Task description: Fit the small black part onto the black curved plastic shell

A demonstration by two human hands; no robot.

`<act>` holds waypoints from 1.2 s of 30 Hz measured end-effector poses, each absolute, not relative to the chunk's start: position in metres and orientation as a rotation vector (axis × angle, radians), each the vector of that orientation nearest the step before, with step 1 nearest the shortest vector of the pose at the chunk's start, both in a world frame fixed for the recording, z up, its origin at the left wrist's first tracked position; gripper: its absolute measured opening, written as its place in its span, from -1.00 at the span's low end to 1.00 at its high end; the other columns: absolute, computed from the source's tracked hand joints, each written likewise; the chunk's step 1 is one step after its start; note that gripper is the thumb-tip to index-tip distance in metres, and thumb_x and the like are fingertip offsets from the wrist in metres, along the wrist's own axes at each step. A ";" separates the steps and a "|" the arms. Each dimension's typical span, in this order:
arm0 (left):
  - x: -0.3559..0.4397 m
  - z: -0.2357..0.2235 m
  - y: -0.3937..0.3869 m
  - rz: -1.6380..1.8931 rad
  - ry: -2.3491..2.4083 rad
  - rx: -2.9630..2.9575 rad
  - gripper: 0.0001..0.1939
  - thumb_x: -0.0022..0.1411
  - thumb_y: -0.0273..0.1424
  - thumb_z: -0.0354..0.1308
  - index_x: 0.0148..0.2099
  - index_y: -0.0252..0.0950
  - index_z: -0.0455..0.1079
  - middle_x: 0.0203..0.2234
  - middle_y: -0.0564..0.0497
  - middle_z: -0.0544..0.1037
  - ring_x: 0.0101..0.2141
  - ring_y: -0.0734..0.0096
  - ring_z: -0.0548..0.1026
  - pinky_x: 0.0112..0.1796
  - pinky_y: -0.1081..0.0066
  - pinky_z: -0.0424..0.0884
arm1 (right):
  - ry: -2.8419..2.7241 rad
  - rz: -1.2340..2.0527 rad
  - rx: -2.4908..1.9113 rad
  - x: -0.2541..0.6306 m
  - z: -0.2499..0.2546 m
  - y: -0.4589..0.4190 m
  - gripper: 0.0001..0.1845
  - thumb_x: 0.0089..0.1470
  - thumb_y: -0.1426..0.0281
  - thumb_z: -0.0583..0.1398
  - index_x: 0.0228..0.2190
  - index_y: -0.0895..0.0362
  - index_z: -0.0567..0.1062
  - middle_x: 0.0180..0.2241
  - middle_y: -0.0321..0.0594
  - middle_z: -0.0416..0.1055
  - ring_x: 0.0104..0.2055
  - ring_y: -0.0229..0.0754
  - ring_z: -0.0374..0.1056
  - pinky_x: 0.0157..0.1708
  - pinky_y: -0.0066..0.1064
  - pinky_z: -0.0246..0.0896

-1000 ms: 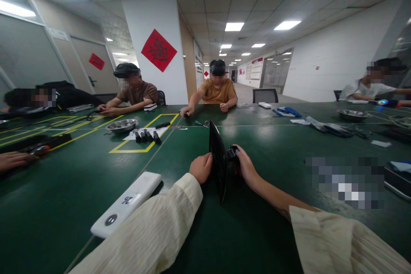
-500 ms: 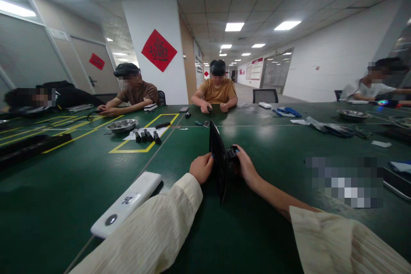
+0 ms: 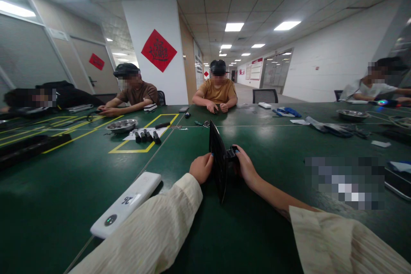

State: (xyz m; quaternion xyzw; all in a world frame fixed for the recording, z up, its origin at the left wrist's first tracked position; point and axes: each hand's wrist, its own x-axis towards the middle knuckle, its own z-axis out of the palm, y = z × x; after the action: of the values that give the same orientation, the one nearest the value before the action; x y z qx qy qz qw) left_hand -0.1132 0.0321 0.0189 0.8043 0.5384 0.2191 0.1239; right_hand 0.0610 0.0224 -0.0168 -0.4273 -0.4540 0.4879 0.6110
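A thin black panel [image 3: 218,167] stands edge-on to me over the green table, its lower corner near the tabletop. My left hand [image 3: 201,168] is closed at its left face, thumb tip against the surface, and the other fingers curl out of sight. On the panel's right side sticks out a black block-like part [image 3: 231,153], and my right hand [image 3: 245,165] is wrapped round it with the thumb on top. What the panel belongs to cannot be made out. Left of my left forearm lies a white power bank [image 3: 128,203] marked 26.
Several black cylindrical parts [image 3: 147,136] lie on paper inside a yellow taped outline, by a steel bowl [image 3: 122,126]. Gloves [image 3: 330,127], another bowl [image 3: 353,114] and a blurred-out object [image 3: 346,184] are to the right. Co-workers sit across the table [image 3: 180,167].
Both my hands and the panel keep the same position. Across the table, a co-worker's hand has drawn back from the left with a small dark object. At far left, another person's hand has gone.
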 end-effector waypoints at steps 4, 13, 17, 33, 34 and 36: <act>-0.114 0.019 0.032 0.643 1.546 2.347 -0.54 0.31 -0.26 -0.32 -0.15 -0.27 0.40 -0.24 -0.10 0.54 -0.18 0.27 0.47 -0.23 0.41 0.29 | -1.025 1.154 -0.988 0.060 -0.015 0.022 -0.41 -0.05 0.13 0.07 0.03 0.05 0.26 -0.52 -0.33 0.34 -0.63 -0.28 0.19 -0.68 -0.46 0.06; -0.113 0.020 0.031 0.622 1.564 2.374 -0.61 0.28 -0.34 -0.26 -0.13 -0.29 0.39 -0.21 -0.10 0.53 -0.16 0.27 0.46 -0.21 0.42 0.28 | -1.027 1.154 -0.998 0.061 -0.016 0.022 -0.38 -0.06 0.12 0.08 0.04 0.07 0.24 -0.55 -0.35 0.32 -0.66 -0.29 0.16 -0.71 -0.47 0.03; -0.113 0.020 0.031 0.609 1.587 2.393 -0.59 0.29 -0.31 -0.27 -0.17 -0.30 0.40 -0.27 -0.10 0.54 -0.21 0.25 0.48 -0.27 0.41 0.28 | -1.036 1.152 -0.997 0.061 -0.018 0.023 -0.39 -0.04 0.12 0.08 0.05 0.06 0.23 -0.52 -0.34 0.33 -0.65 -0.29 0.17 -0.72 -0.48 0.03; -0.113 0.022 0.030 0.620 1.609 2.386 -0.59 0.28 -0.29 -0.25 -0.25 -0.29 0.41 -0.34 -0.09 0.54 -0.27 0.26 0.48 -0.34 0.42 0.25 | -1.029 1.150 -0.988 0.061 -0.017 0.022 -0.40 -0.05 0.13 0.08 0.04 0.06 0.24 -0.53 -0.34 0.34 -0.65 -0.29 0.17 -0.70 -0.47 0.03; -0.113 0.021 0.031 0.631 1.601 2.386 -0.57 0.29 -0.27 -0.27 -0.24 -0.29 0.41 -0.34 -0.09 0.54 -0.28 0.27 0.48 -0.34 0.43 0.25 | -1.028 1.150 -0.988 0.061 -0.017 0.022 -0.40 -0.05 0.13 0.08 0.04 0.07 0.24 -0.53 -0.34 0.34 -0.65 -0.29 0.17 -0.70 -0.47 0.03; -0.114 0.019 0.032 0.661 1.587 2.375 -0.49 0.31 -0.21 -0.35 -0.23 -0.28 0.42 -0.35 -0.07 0.54 -0.29 0.29 0.48 -0.34 0.43 0.25 | -1.027 1.154 -0.982 0.061 -0.016 0.021 -0.39 -0.06 0.14 0.08 0.04 0.07 0.24 -0.51 -0.33 0.35 -0.63 -0.27 0.18 -0.69 -0.46 0.04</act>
State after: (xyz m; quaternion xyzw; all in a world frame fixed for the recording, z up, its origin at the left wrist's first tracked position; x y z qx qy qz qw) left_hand -0.1144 0.0324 0.0189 0.8056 0.5383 0.2242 0.1050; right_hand 0.0607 0.0209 -0.0158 -0.4254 -0.4447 0.4999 0.6094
